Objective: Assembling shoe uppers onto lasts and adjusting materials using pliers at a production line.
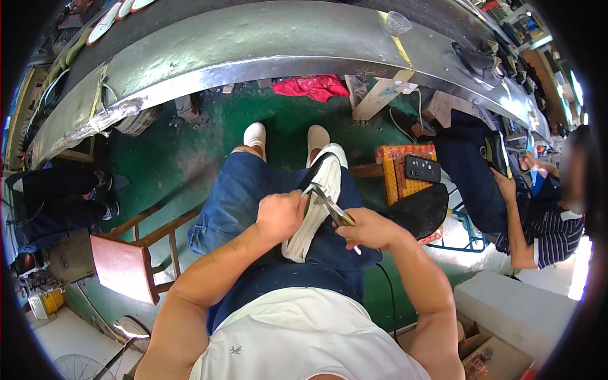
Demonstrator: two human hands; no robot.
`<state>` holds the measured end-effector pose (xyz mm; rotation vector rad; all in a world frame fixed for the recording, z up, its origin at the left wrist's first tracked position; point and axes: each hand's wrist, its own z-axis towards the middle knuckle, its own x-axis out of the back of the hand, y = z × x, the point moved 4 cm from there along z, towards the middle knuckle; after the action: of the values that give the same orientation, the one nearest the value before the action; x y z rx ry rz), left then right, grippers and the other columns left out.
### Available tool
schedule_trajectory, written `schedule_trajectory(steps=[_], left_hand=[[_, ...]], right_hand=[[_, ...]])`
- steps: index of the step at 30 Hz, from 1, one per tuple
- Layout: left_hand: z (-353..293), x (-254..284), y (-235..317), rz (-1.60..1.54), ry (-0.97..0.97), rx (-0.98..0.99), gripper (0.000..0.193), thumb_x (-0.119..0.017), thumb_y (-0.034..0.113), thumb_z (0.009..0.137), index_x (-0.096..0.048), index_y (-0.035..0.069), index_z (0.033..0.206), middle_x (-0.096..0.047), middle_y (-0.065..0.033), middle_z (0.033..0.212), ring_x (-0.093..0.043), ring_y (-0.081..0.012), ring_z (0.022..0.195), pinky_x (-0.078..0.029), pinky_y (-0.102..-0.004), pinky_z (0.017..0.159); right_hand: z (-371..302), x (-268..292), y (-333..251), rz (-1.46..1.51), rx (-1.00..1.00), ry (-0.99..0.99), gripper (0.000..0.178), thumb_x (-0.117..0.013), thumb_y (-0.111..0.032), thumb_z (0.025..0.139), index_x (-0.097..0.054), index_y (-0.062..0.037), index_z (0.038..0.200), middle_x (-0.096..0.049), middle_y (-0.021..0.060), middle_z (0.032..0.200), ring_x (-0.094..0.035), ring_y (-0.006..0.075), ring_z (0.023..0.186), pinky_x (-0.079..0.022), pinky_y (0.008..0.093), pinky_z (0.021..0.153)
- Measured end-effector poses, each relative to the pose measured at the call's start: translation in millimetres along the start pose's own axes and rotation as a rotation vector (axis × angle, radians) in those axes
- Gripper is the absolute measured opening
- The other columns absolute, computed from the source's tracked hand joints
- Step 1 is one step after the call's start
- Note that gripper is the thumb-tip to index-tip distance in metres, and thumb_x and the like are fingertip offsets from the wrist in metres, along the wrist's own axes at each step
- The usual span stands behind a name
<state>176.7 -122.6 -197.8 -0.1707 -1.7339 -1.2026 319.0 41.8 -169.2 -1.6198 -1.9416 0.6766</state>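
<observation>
Across my lap lies a shoe (303, 232), its pale, ridged underside turned up and a dark edge along its far left side. My left hand (280, 216) is closed at the shoe's left edge; the fingertips press together beside the metal jaws. In my right hand (370, 229) is a pair of pliers (327, 202), gripped by the handles, with the jaws over the shoe's middle. A short white tip shows under my right fingers; I cannot make out what it belongs to. What my left fingertips pinch is partly hidden.
A long metal-topped bench (253, 44) runs ahead, with a clear cup (398, 23) on it. Left stands a wooden stool (126, 266). Right, a black phone (422, 169) lies on a woven seat (396, 168); beyond sits another person (538, 221). Red cloth (310, 87) lies under the bench.
</observation>
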Motion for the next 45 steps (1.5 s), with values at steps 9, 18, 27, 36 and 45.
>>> schedule_trajectory(steps=[9, 18, 27, 36, 45], left_hand=[[32, -65, -62, -0.872, -0.119, 0.458, 0.045, -0.041, 0.041, 0.109, -0.066, 0.005, 0.115, -0.070, -0.0139, 0.111, -0.067, -0.0283, 0.103, -0.052, -0.0419, 0.091], [36, -59, -55, -1.252, -0.385, 0.517, 0.069, -0.070, 0.038, 0.098, -0.045, 0.000, 0.150, -0.060, -0.0118, 0.136, -0.056, -0.0192, 0.124, -0.045, -0.0333, 0.106], [40, -50, -36, -1.326, -0.407, 0.649, 0.067, -0.079, 0.034, 0.091, -0.053, 0.002, 0.144, -0.069, -0.0093, 0.121, -0.067, -0.0179, 0.105, -0.054, -0.0334, 0.094], [52, -55, -19, -0.983, -0.422, 0.721, 0.058, -0.075, 0.020, 0.091, -0.052, -0.006, 0.138, -0.068, -0.0139, 0.120, -0.068, -0.0216, 0.103, -0.055, -0.0350, 0.092], [59, -50, 4, -0.652, -0.466, 0.657, 0.069, -0.075, 0.032, 0.081, -0.055, -0.007, 0.134, -0.068, -0.0209, 0.119, -0.068, -0.0272, 0.106, -0.052, -0.0362, 0.093]], right_hand=[[8, 16, -63, -0.695, -0.021, 0.010, 0.034, -0.057, -0.026, 0.101, -0.060, 0.0077, 0.106, -0.072, 0.0226, 0.091, -0.072, 0.0345, 0.086, -0.056, 0.0459, 0.072], [26, -6, 2, -0.296, 0.162, 0.284, 0.028, -0.059, -0.026, 0.100, -0.062, 0.0016, 0.097, -0.070, 0.0251, 0.086, -0.069, 0.0428, 0.083, -0.054, 0.0485, 0.076], [46, -57, 47, 0.769, 0.038, 0.062, 0.026, -0.060, -0.030, 0.103, -0.061, -0.0044, 0.098, -0.065, 0.0061, 0.079, -0.045, 0.0085, 0.051, -0.034, 0.0221, 0.043], [30, 13, 86, 0.766, -0.001, -0.466, 0.048, -0.068, -0.020, 0.097, -0.053, 0.0084, 0.133, -0.070, 0.0196, 0.118, -0.070, 0.0314, 0.113, -0.066, 0.0370, 0.070], [26, 50, 10, 0.211, 0.336, 0.343, 0.049, -0.040, -0.041, 0.109, -0.060, 0.0043, 0.107, -0.070, 0.0105, 0.086, -0.069, 0.0191, 0.074, -0.052, 0.0369, 0.062]])
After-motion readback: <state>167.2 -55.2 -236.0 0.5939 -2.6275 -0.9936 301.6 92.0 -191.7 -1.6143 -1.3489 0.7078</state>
